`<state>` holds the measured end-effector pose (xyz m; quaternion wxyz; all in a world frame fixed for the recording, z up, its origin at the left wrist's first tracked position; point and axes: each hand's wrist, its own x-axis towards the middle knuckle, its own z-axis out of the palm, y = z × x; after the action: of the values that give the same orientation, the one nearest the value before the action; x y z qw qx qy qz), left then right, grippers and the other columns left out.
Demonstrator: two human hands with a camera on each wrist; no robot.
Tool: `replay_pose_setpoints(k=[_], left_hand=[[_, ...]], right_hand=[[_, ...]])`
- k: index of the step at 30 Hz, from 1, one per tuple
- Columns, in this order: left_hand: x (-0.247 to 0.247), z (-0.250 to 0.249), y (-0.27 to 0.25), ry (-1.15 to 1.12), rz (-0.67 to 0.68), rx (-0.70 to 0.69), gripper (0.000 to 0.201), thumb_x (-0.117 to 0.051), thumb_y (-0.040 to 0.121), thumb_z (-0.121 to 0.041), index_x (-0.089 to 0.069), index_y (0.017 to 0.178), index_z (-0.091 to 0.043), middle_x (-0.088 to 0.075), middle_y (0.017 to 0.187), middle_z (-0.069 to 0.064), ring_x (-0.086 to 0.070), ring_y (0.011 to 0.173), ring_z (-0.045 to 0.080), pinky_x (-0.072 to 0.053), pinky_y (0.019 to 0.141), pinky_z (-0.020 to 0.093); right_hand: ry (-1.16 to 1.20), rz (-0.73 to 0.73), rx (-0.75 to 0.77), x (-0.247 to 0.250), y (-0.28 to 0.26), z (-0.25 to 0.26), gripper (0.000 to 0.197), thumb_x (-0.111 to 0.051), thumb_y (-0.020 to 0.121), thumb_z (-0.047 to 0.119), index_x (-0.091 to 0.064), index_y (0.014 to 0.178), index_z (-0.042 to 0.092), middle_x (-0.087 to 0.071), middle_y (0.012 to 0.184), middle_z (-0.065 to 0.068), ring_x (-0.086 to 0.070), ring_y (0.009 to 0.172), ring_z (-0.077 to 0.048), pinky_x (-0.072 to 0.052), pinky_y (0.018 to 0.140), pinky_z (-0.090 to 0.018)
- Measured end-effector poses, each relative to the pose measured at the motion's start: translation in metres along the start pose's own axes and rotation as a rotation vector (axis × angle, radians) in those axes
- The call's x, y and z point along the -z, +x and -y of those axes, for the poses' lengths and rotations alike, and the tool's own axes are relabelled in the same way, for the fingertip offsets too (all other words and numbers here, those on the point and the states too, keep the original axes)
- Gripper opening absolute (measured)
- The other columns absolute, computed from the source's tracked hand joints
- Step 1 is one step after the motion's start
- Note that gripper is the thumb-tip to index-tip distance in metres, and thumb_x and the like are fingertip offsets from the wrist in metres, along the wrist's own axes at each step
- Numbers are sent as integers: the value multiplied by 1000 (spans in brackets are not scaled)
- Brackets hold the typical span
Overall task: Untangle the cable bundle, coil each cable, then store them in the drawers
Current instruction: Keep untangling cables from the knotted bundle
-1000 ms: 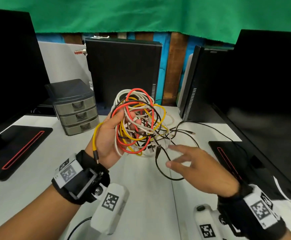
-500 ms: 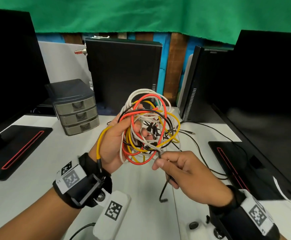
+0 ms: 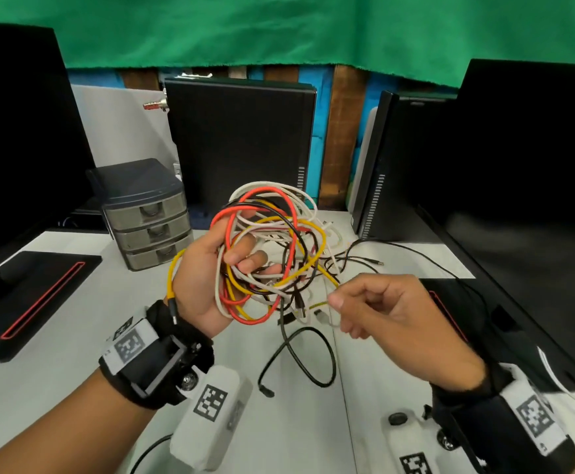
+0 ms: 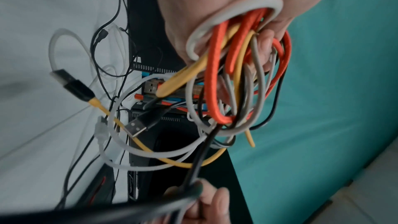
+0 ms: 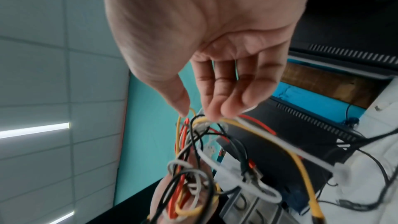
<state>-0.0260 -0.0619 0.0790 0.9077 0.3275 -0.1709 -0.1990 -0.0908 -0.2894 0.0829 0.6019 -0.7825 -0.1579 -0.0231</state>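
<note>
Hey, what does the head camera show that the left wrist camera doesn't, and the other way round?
Only the head view shows the three-drawer unit standing on the table, all drawers closed, the right hand whole, and a black cable trailing from the bundle onto the table.

Only the left wrist view shows connector detail: a black USB plug and a yellow cable's black plug dangling below the tangle.

Both show the left hand gripping the cable bundle, with the right hand's fingers pinching strands at its lower edge.

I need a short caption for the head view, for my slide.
Left hand holds a tangled cable bundle while the right hand pinches one strand.
</note>
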Motion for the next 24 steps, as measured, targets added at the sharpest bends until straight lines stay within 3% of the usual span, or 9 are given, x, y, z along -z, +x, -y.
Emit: replay_pose_setpoints(k=[2,5,7,9,11,15,18,20,24], left_hand=[[6,-5,0,-83,62,24,43,-30,107,-35,-68,102,-15,-48,54,-4,-52,57,11,-52,82,32],[12,-7,-1,-200,114,68,26,-40,107,-31,-60,109,-14,-38,57,0,-55,62,16,-50,87,35],[12,-3,-2,-261,139,95,24,-40,107,-29,-57,110,-12,-33,60,-1,-56,63,20,-53,84,38],[13,3,-2,-291,139,125,28,-36,108,-29,-57,109,-11,-32,61,-2,-56,63,21,-53,79,39],[15,9,-2,-284,135,162,35,-31,109,-33,-60,108,-12,-33,60,-4,-54,60,17,-52,75,33],[10,19,-2,-277,146,205,27,-37,108,-29,-57,108,-12,-34,62,-3,-36,61,11,-51,72,34],[7,24,-2,-284,133,229,23,-37,108,-27,-56,106,-12,-33,61,-1,-37,59,14,-54,73,39],[8,25,-1,-287,128,244,26,-36,108,-29,-56,102,-14,-32,59,-3,-47,56,17,-54,72,37],[13,26,2,-195,108,221,32,-39,106,-31,-59,89,-14,-36,54,-2,-53,58,13,-50,85,32]], right_hand=[[3,-94,23,8,3,0,21,-71,79,39,-75,72,19,-64,59,-5,-57,56,-12,-47,59,-21],[1,-279,-2,14,10,-11,19,-71,89,21,-74,71,18,-66,63,-6,-57,58,-9,-48,61,-23],[-10,-316,-57,10,13,-18,17,-68,89,16,-75,74,18,-71,72,-5,-59,63,-8,-50,64,-28],[-65,-304,-67,4,14,-24,18,-67,91,15,-75,76,20,-74,78,1,-63,70,-8,-52,70,-30],[-90,-257,-70,-4,14,-29,19,-65,94,11,-77,83,21,-75,83,8,-66,78,-5,-54,73,-25],[103,-93,-147,-16,12,-27,13,-65,94,9,-76,96,14,-74,79,8,-66,69,0,-51,63,-21],[201,-74,-93,-19,9,-19,13,-69,86,20,-73,83,8,-67,62,2,-59,52,-4,-44,52,-16],[188,-127,-62,-18,10,-18,19,-70,86,19,-70,70,9,-62,56,-3,-54,46,-8,-41,48,-15],[-66,-277,40,-9,12,-31,39,-69,93,28,-65,61,6,-57,49,-3,-47,43,-17,-41,46,-25]])
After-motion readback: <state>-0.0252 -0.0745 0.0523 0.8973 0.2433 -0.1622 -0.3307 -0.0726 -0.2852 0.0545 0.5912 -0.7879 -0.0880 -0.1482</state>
